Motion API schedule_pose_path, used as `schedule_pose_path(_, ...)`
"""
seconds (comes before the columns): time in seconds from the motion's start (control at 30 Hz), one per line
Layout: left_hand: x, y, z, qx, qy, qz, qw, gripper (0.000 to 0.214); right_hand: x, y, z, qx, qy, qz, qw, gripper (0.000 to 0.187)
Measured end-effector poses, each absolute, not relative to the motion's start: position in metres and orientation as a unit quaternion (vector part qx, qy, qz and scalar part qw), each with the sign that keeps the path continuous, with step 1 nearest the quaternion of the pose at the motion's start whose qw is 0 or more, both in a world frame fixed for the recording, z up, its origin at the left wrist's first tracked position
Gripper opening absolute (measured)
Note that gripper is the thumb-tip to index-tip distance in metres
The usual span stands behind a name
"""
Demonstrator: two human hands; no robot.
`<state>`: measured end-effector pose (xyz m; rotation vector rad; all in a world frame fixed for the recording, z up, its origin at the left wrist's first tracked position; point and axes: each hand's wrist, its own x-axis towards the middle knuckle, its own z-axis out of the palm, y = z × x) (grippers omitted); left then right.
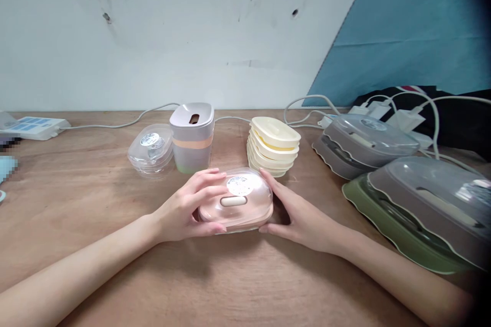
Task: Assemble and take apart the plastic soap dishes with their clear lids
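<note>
A pink box with a clear domed lid (245, 212) lies low at the middle of the wooden table. A round silvery sticker is on the lid, and a pale oval piece shows in a slot in front of it. My left hand (192, 207) grips its left side, fingers over the lid and thumb at the front edge. On the other side, my right hand (297, 214) holds the right end between its thumb below and fingers above. Just behind stands a stack of cream-coloured lids or trays (273, 145). What is inside the box is partly hidden.
Behind left are nested clear lids (150, 150) and a stack of grey and orange covers (193, 138). At right lie grey clear-topped boxes (429, 199) over a green piece (378, 214). Power strips (36, 126) and white cables run along the wall.
</note>
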<state>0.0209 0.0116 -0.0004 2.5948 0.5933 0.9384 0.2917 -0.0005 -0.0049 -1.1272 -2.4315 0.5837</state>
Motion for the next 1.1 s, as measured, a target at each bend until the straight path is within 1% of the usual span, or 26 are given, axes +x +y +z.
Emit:
schedule_pose_path(0.1,0.0212,0.0109,-0.0006,0.905,0.195,0.342,0.165,0.049,0.2905,0.0001,-0.0016,-0.421,-0.855,0.228,0.200,0.089)
schedule_pose_path(0.2,0.0213,0.0111,0.0004,0.906,0.196,0.334,0.174,0.046,0.2891,0.0006,-0.0001,-0.426,-0.847,0.242,0.206,0.086)
schedule_pose_path(0.37,0.0240,0.0103,0.0035,0.914,0.200,0.304,0.181,0.051,0.2898,0.0014,-0.0023,-0.420,-0.847,0.238,0.224,0.086)
schedule_pose_path(0.5,0.0269,0.0060,0.0037,0.916,0.223,0.288,0.168,0.050,0.2914,0.0026,-0.0041,-0.420,-0.848,0.226,0.231,0.087)
schedule_pose_path(0.63,0.0285,0.0025,0.0017,0.909,0.242,0.294,0.172,0.049,0.2926,0.0022,-0.0053,-0.407,-0.857,0.220,0.229,0.086)
schedule_pose_path(0.8,0.0301,0.0019,0.0024,0.917,0.210,0.309,0.137,0.051,0.2934,-0.0001,-0.0056,-0.376,-0.873,0.215,0.226,0.082)
schedule_pose_path(1.0,0.0286,0.0020,0.0064,0.921,0.213,0.276,0.174,0.058,0.2925,0.0007,-0.0065,-0.365,-0.876,0.206,0.241,0.081)
schedule_pose_path(1.1,0.0272,0.0019,0.0089,0.925,0.204,0.262,0.185,0.054,0.2925,0.0011,-0.0056,-0.356,-0.874,0.219,0.250,0.077)
